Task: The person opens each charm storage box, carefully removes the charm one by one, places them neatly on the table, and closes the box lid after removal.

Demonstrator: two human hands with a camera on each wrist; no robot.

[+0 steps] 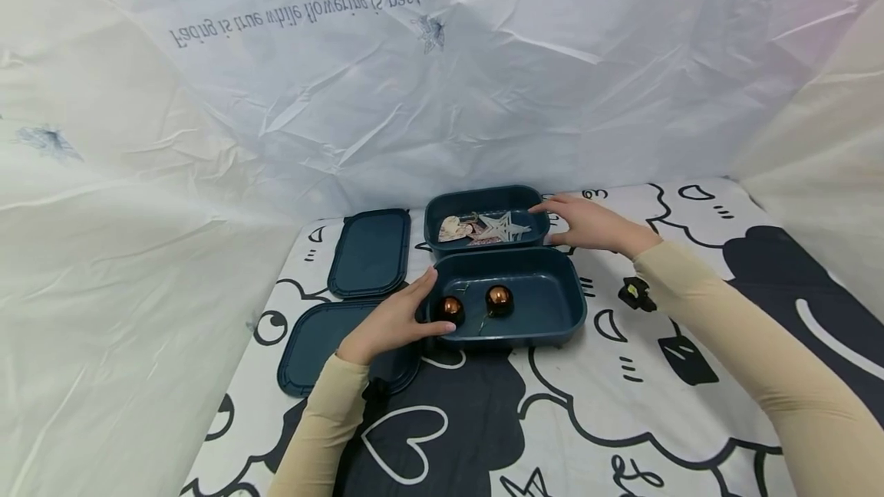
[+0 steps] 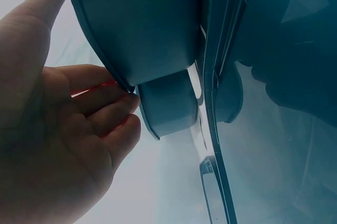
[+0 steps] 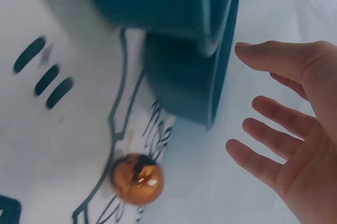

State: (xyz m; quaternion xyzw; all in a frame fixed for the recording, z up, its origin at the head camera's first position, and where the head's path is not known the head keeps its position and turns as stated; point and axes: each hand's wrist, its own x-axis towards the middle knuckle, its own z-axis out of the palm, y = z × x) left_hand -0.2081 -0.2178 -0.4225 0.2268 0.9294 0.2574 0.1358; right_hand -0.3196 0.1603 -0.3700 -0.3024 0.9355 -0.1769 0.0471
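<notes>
Head view: the near box holds two shiny balls, and the left hand touches its left end, thumb and fingers spread. Farther back, the right hand, fingers apart, is beside the back box with a star.

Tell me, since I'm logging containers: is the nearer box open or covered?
Open. Nothing covers the nearer box; in the head view its floor and two coppery balls show.
</notes>
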